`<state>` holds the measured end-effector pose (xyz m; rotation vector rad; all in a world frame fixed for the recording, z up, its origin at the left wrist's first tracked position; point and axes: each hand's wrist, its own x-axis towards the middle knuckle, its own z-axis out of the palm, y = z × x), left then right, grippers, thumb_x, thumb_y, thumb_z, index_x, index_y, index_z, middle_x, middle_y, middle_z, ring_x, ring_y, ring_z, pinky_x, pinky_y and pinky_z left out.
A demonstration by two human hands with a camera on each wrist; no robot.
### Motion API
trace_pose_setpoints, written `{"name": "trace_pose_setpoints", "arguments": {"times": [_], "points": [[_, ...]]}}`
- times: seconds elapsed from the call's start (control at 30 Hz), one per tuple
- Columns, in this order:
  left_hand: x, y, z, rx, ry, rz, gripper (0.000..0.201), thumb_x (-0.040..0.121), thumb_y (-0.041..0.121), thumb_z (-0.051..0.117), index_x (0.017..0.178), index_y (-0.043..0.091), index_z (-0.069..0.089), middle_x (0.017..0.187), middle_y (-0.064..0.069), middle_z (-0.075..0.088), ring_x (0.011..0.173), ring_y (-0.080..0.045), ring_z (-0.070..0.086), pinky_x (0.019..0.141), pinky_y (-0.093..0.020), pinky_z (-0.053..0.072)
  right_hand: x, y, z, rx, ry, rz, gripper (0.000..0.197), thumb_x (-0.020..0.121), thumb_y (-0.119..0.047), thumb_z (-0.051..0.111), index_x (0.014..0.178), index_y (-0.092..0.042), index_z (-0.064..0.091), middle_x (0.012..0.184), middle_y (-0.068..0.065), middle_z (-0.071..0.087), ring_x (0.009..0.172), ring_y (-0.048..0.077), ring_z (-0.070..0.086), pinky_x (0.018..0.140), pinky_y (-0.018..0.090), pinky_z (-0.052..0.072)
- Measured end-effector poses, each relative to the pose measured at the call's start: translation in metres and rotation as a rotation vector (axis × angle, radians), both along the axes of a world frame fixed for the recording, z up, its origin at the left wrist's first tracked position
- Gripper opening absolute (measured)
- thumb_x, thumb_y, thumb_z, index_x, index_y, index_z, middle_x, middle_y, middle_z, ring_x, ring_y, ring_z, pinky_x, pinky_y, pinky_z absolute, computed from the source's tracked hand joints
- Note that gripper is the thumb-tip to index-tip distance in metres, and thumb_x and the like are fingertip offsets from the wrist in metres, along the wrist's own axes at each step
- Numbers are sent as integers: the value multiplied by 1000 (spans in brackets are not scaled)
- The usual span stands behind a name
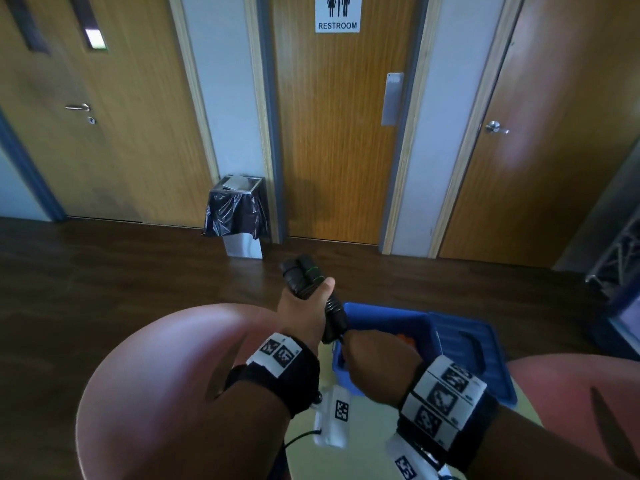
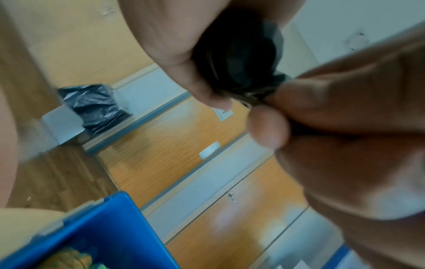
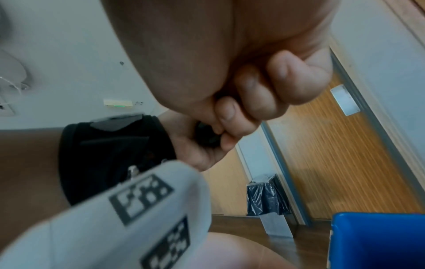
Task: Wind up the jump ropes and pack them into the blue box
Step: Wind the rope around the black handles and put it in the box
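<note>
Black jump rope [image 1: 304,278] with green ring, blue box [image 1: 460,344], black-and-white patterned wristbands [image 1: 280,351]

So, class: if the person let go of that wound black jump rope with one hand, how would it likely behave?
The jump rope probably springs loose: both the left hand and right hand grip it. The paired handles look rigid, the cord floppy. It seems light, held clear above the blue box.

Both wrists are wearing black straps [image 1: 301,370] with white tags showing black square marker codes [image 1: 446,396] — a small white box [image 1: 334,415] is dangling off the left one, black cable trailing.
</note>
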<state>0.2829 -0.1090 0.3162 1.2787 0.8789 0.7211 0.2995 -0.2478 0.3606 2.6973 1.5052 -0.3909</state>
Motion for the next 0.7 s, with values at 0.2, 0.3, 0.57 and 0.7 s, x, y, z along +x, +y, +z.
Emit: {"name": "trace_pose_setpoints", "arguments": {"times": [0.2,0.3,0.57,0.7], "points": [[-10,0,5,296,142,-41,34,76,37,79,100,24,58,86,7,66,72,-2,61,63,-20,43,-11,5,-1,-68,-134,-29,26,99,-14,41,116,-13,60,113,8,67,102,30,65,76,36,44],[-14,-1,0,417,270,-104,43,73,43,78,104,26,53,89,7,64,74,-9,59,72,-25,44,-17,8,-6,-158,-242,57,26,99,-14,41,119,-14,59,115,7,66,102,29,66,70,32,37],[-31,11,-33,690,364,-399,51,73,45,79,105,33,40,96,7,61,88,-13,61,79,-30,51,-12,24,-6,-306,-209,202,33,98,-12,46,128,-2,55,111,12,66,96,31,65,68,38,40],[-34,25,-31,691,313,-388,48,73,43,80,107,34,47,90,15,63,84,-6,63,75,-23,47,-7,33,5,-314,-125,183,23,97,-11,49,115,-4,62,91,7,64,72,26,57,66,36,42]]}}
